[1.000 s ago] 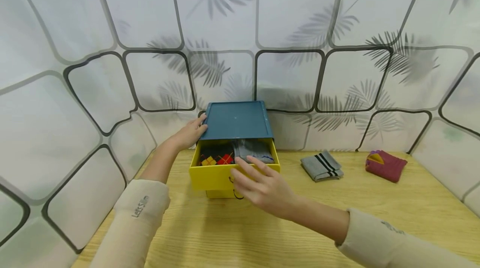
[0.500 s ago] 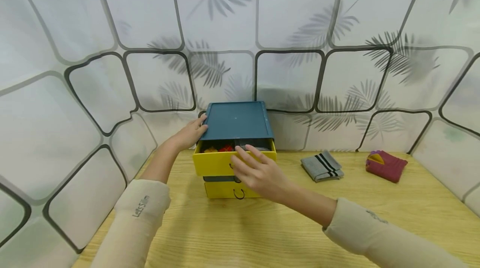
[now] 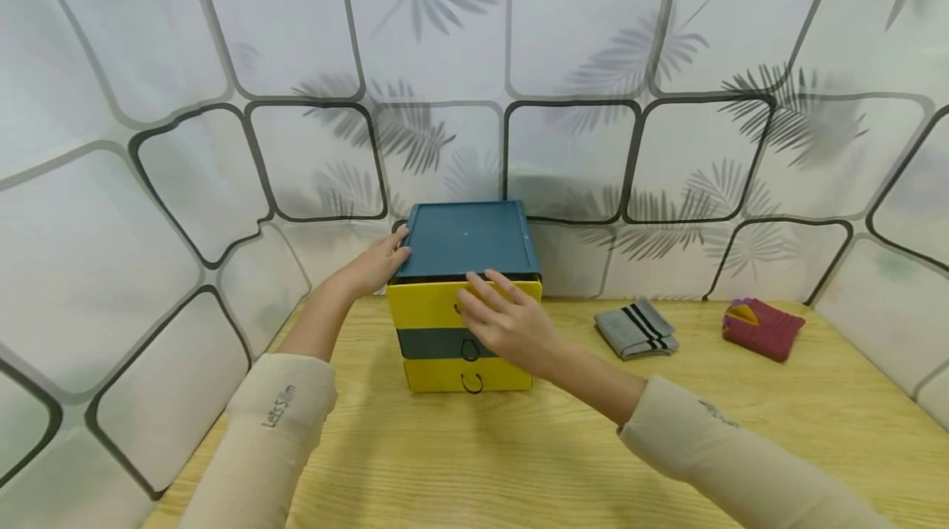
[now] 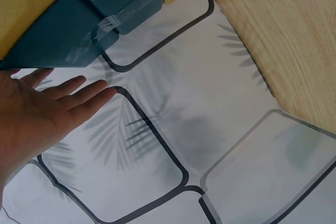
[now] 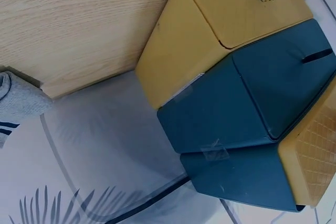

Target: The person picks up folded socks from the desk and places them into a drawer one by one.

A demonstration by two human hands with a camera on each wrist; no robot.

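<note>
A small drawer box with a blue top [image 3: 467, 236] stands against the back wall in the head view. Its yellow top drawer [image 3: 423, 304] sticks out slightly, with a thin dark gap under the lid. My right hand [image 3: 511, 327] rests on that drawer's front, fingers extended; the right wrist view shows no part of this hand. My left hand [image 3: 371, 265] touches the box's left upper edge with its fingers fairly straight. In the left wrist view the same hand [image 4: 44, 114] lies beside the blue casing [image 4: 58, 35]. Whatever is inside the top drawer is hidden.
Below are a dark blue middle drawer [image 3: 433, 344] and a yellow bottom drawer [image 3: 437, 375] with black loop pulls. To the right, a folded grey sock bundle with black stripes [image 3: 636, 329] and a maroon folded bundle [image 3: 764, 330] lie on the wooden table [image 3: 563, 463].
The top drawer has slid back into the box, pushed by my right hand, which moved forward with it. The dark and grey fabric inside is covered now. My left hand has stayed put.
</note>
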